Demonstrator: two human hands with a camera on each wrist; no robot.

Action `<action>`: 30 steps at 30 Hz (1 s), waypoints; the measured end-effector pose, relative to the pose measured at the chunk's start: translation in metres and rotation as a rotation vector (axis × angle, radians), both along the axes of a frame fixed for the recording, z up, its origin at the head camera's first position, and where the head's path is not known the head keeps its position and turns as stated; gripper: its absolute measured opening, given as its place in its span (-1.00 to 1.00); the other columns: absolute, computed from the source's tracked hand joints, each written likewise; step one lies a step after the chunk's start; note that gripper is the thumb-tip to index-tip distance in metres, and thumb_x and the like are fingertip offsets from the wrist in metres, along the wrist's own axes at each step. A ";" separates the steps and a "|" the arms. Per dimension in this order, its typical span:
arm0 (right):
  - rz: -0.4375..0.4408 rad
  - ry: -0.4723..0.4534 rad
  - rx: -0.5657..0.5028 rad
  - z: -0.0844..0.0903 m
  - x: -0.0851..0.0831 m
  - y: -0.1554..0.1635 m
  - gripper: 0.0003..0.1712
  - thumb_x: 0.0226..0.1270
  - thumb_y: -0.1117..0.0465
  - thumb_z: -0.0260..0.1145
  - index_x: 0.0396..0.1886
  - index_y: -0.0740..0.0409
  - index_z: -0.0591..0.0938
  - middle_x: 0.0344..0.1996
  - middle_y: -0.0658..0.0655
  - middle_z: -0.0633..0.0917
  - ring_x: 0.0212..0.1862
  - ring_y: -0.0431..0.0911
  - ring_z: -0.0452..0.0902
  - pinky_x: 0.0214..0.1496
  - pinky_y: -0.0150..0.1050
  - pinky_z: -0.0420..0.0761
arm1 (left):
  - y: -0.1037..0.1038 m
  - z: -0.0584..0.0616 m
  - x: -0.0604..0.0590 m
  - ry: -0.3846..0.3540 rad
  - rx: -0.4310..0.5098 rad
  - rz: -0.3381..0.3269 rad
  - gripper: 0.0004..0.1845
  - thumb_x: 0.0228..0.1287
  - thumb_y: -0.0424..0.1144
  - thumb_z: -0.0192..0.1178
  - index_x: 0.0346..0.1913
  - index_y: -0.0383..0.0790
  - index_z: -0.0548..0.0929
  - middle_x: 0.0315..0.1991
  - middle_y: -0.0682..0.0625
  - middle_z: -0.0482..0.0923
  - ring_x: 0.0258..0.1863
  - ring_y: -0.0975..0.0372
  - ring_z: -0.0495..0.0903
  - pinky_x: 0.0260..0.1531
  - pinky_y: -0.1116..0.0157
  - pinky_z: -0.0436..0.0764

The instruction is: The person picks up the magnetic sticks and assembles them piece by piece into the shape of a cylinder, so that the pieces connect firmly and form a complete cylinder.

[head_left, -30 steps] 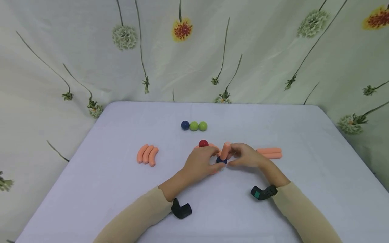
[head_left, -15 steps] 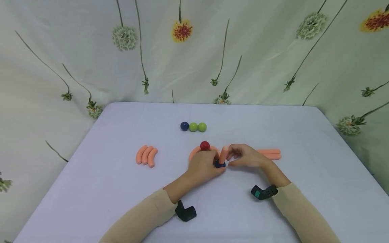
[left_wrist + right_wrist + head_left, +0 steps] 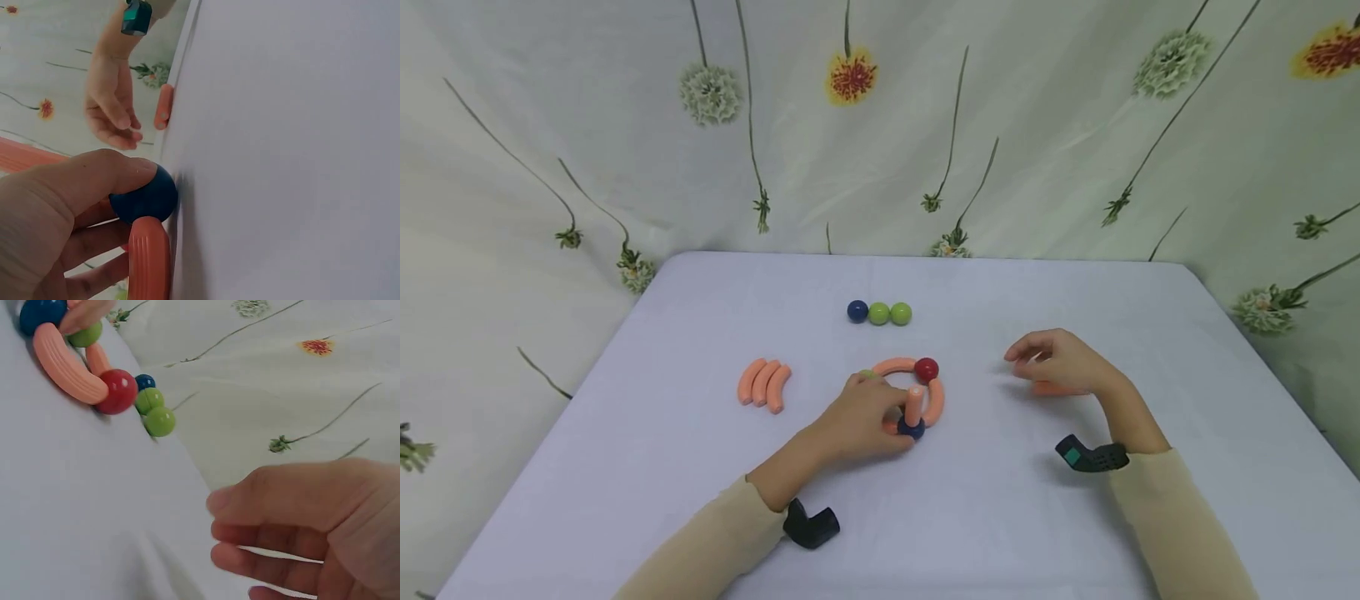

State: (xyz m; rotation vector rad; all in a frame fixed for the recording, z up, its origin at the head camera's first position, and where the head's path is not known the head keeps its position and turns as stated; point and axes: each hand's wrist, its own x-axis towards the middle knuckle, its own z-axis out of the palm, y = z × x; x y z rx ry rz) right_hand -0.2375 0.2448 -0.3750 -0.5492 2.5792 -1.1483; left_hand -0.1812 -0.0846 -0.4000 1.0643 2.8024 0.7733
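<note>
My left hand (image 3: 859,423) pinches a dark blue ball (image 3: 147,199) between thumb and fingers. From this ball a straight orange rod (image 3: 913,405) stands upright in the head view. A curved orange rod (image 3: 936,402) links it to a red ball (image 3: 927,369), and another curved rod (image 3: 893,364) runs on to a green ball (image 3: 867,374), making a ring partly hidden by the left hand. To the right, my right hand (image 3: 1058,360) hovers over orange straight rods (image 3: 1060,389), mostly covering them. Its fingers are loosely bent and hold nothing in the right wrist view.
Behind the ring, a loose blue ball (image 3: 857,312) and two green balls (image 3: 890,313) sit in a row. Three curved orange rods (image 3: 763,385) lie side by side at the left. The white table (image 3: 1000,517) ends at a flower-printed cloth (image 3: 1037,125).
My left hand has drawn the ring and upright rod leftward and nearer, turning the ring so the red ball sits farther right. The right hand has left the upright rod and moved right.
</note>
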 end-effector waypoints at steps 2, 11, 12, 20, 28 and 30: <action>-0.031 0.003 0.080 0.004 0.000 0.009 -0.75 0.28 0.22 0.36 -0.09 0.23 0.71 -0.19 0.09 0.70 -0.14 -0.02 0.52 -0.04 -0.13 0.49 | -0.007 0.001 -0.001 -0.005 -0.004 -0.017 -0.81 0.04 -0.13 0.40 -0.42 0.17 0.55 -0.63 0.19 0.40 -0.26 0.31 0.40 0.13 0.00 0.17; -0.104 -0.008 0.216 0.013 0.003 0.036 -0.67 0.25 0.19 0.35 -0.04 0.28 0.69 -0.10 0.24 0.66 0.01 0.14 0.47 -0.04 0.00 0.49 | -0.030 0.006 -0.003 -0.020 0.006 -0.044 -0.80 0.04 -0.19 0.45 -0.29 0.12 0.64 -0.21 0.21 0.57 -0.07 0.22 0.41 0.18 -0.02 0.19; -0.108 -0.016 0.230 0.013 0.002 0.038 -0.67 0.25 0.20 0.35 -0.04 0.29 0.69 -0.09 0.26 0.65 0.02 0.16 0.46 -0.04 0.02 0.49 | -0.033 0.007 -0.003 -0.021 -0.003 -0.037 -0.78 0.05 -0.18 0.46 -0.24 0.11 0.67 -0.10 0.14 0.56 0.01 0.19 0.39 0.18 -0.02 0.21; -0.141 -0.076 0.302 0.007 -0.002 0.043 -0.76 0.25 0.28 0.31 -0.11 0.26 0.71 -0.09 0.28 0.63 0.02 0.20 0.43 -0.01 0.11 0.47 | -0.052 0.002 -0.009 -0.134 0.046 0.004 -0.65 0.13 -0.27 0.41 0.00 0.08 0.70 -0.05 0.05 0.39 -0.02 0.15 0.30 -0.03 0.13 0.39; -0.170 -0.037 0.336 -0.002 -0.004 0.038 -0.66 0.26 0.22 0.33 -0.02 0.31 0.67 -0.07 0.32 0.63 0.03 0.21 0.46 0.06 0.13 0.45 | -0.054 -0.012 -0.009 -0.187 0.170 0.074 -0.70 0.08 -0.01 0.46 -0.11 0.14 0.68 -0.09 0.10 0.34 -0.13 0.29 0.43 -0.05 0.22 0.43; -0.190 -0.024 0.339 -0.004 -0.005 0.036 -0.64 0.26 0.21 0.31 0.00 0.30 0.67 -0.10 0.30 0.63 -0.01 0.18 0.47 0.03 0.11 0.46 | -0.052 -0.014 -0.007 -0.171 0.172 0.121 -0.70 0.04 0.04 0.48 -0.17 0.13 0.67 -0.04 0.10 0.32 -0.16 0.32 0.46 -0.07 0.23 0.46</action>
